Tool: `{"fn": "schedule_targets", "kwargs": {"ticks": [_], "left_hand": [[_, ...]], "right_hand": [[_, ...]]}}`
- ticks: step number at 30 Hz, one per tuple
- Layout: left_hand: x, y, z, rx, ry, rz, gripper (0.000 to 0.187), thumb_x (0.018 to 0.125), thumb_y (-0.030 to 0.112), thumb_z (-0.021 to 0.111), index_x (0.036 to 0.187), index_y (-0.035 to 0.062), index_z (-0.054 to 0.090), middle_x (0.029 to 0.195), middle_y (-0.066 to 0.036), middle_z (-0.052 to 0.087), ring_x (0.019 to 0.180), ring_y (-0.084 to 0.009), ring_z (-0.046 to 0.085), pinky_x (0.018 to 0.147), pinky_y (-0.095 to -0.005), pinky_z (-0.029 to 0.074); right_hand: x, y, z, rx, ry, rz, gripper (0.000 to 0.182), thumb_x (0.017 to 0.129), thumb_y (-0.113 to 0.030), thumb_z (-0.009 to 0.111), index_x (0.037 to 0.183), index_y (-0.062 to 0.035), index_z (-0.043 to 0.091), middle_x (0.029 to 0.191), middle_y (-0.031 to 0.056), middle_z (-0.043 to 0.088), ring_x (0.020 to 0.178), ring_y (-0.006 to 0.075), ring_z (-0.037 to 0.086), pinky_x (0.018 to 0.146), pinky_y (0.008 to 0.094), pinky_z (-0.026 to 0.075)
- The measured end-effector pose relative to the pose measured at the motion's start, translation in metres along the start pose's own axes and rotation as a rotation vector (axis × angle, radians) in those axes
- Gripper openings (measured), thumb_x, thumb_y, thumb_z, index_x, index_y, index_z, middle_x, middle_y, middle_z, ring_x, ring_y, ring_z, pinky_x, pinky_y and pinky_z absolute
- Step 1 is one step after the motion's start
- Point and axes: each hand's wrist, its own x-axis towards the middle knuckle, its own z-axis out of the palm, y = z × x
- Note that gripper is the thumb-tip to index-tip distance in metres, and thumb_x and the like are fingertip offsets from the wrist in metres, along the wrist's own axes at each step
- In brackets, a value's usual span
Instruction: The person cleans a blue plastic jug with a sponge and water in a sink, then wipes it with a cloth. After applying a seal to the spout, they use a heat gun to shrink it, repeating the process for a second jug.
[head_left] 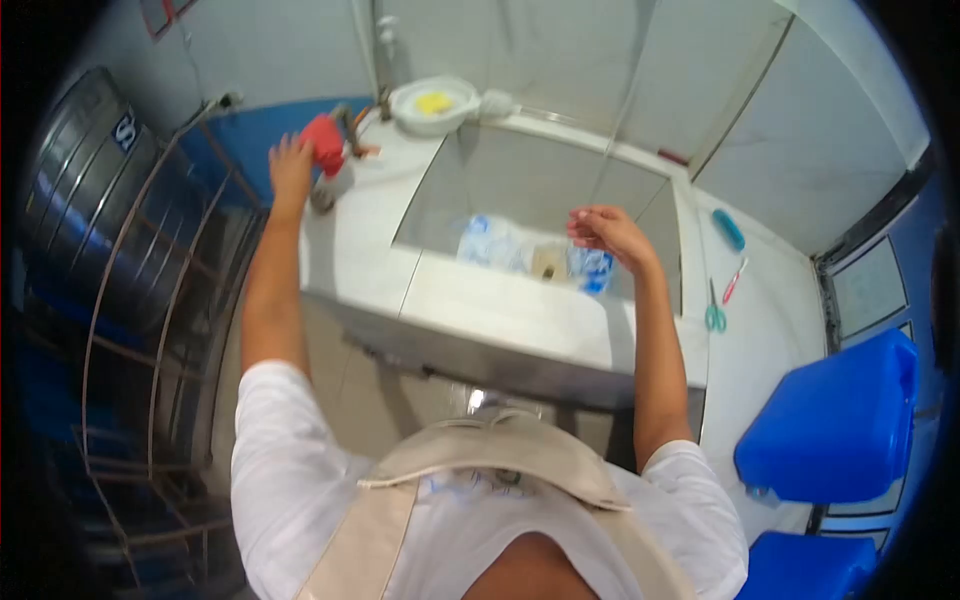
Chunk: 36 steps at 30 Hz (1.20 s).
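Note:
At the left end of the white counter, my left hand is at a crumpled red cloth-like piece, which it appears to grip by its left side. The thumb is hidden. Just right of the red piece is a tap. My right hand hovers over the sink basin, palm turned inward, fingers loosely stretched and holding nothing. Below it in the basin lie clear and blue-white plastic packets around a beige patch with a dark spot.
A white bowl with a yellow sponge stands behind the tap. On the right ledge are a teal brush-like item, a red-and-white toothbrush and teal scissors. Blue containers stand lower right; a metal rack is left.

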Motion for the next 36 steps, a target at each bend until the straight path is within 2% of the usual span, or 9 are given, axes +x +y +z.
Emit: {"fn": "schedule_targets", "kwargs": {"ticks": [5,7,9,11,12,15,20,27,36], "left_hand": [[0.090,0.041,-0.051,-0.551,-0.194,-0.286,0.020,0.084,0.016,0.046,0.100,0.0050,0.048,0.106,-0.019,0.052,0.094,-0.0381,0.052,0.078,-0.0462,0.041],[0.130,0.087,-0.062,-0.723,0.329,-0.104,0.019,0.088,0.016,0.038,0.099,0.0019,0.046,0.093,-0.023,0.056,0.084,-0.0424,0.054,0.069,-0.0465,0.043],[0.165,0.152,-0.081,-0.858,0.448,-0.007,0.022,0.088,0.019,0.036,0.098,-0.0001,0.044,0.084,-0.025,0.057,0.079,-0.0441,0.055,0.066,-0.0480,0.044],[0.182,0.224,-0.088,-1.162,0.030,-0.129,0.033,0.087,0.027,0.041,0.107,0.0011,0.043,0.088,-0.029,0.056,0.084,-0.0442,0.054,0.072,-0.0483,0.042],[0.193,0.264,-0.064,-1.291,0.104,0.011,0.034,0.087,0.029,0.042,0.106,0.0012,0.046,0.084,-0.026,0.058,0.080,-0.0403,0.057,0.070,-0.0440,0.045],[0.199,0.374,-0.043,-1.678,-0.570,-0.007,0.026,0.085,0.025,0.048,0.092,0.0019,0.056,0.088,-0.009,0.060,0.073,-0.0175,0.055,0.066,-0.0317,0.045],[0.196,0.472,-0.029,-2.033,-0.960,-0.017,0.022,0.085,0.022,0.048,0.090,0.0042,0.060,0.081,-0.005,0.060,0.069,-0.0131,0.054,0.059,-0.0274,0.044],[0.210,0.486,-0.056,-1.803,-0.936,0.129,0.019,0.083,0.016,0.049,0.084,0.0001,0.060,0.072,-0.006,0.059,0.057,-0.0154,0.055,0.050,-0.0311,0.045],[0.231,0.440,-0.065,-2.029,-0.917,-0.183,0.016,0.084,0.011,0.048,0.087,-0.0027,0.056,0.079,-0.011,0.059,0.070,-0.0215,0.060,0.065,-0.0347,0.051]], "right_hand": [[0.138,-0.015,-0.090,-0.121,0.264,-0.032,0.023,0.086,-0.016,0.049,0.094,0.0044,0.054,0.079,0.0098,0.060,0.070,0.0178,0.062,0.067,0.0299,0.053],[0.172,-0.039,-0.110,-0.170,0.346,-0.039,0.021,0.085,-0.014,0.047,0.090,0.0053,0.054,0.078,0.0114,0.060,0.069,0.0185,0.062,0.066,0.0299,0.053],[0.193,-0.063,-0.117,0.058,0.418,-0.084,0.016,0.079,-0.004,0.045,0.084,0.0085,0.054,0.072,0.0147,0.058,0.057,0.0204,0.060,0.055,0.0276,0.053],[0.200,-0.083,-0.125,0.092,0.412,-0.059,0.016,0.079,-0.003,0.045,0.085,0.0102,0.052,0.075,0.0163,0.057,0.060,0.0225,0.061,0.056,0.0281,0.054],[0.201,-0.090,-0.129,0.116,0.398,-0.037,0.016,0.079,-0.001,0.044,0.086,0.0119,0.051,0.077,0.0179,0.056,0.063,0.0246,0.063,0.057,0.0287,0.056],[0.205,-0.100,-0.134,0.158,0.331,0.003,0.016,0.079,0.000,0.044,0.086,0.0123,0.050,0.080,0.0188,0.056,0.066,0.0259,0.063,0.058,0.0307,0.056],[0.198,-0.098,-0.140,0.007,0.255,0.071,0.016,0.079,-0.001,0.048,0.090,0.0086,0.053,0.088,0.0157,0.057,0.070,0.0208,0.061,0.068,0.0257,0.054],[0.214,-0.040,-0.157,-0.853,0.129,0.063,0.029,0.066,-0.007,0.060,0.095,-0.0041,0.057,0.082,0.0044,0.059,0.070,0.0148,0.053,0.061,0.0278,0.045],[0.199,0.019,-0.115,0.151,0.072,0.056,0.048,0.069,-0.021,0.071,0.111,-0.0119,0.049,0.099,0.0043,0.058,0.091,0.0160,0.054,0.076,0.0309,0.043]]}}
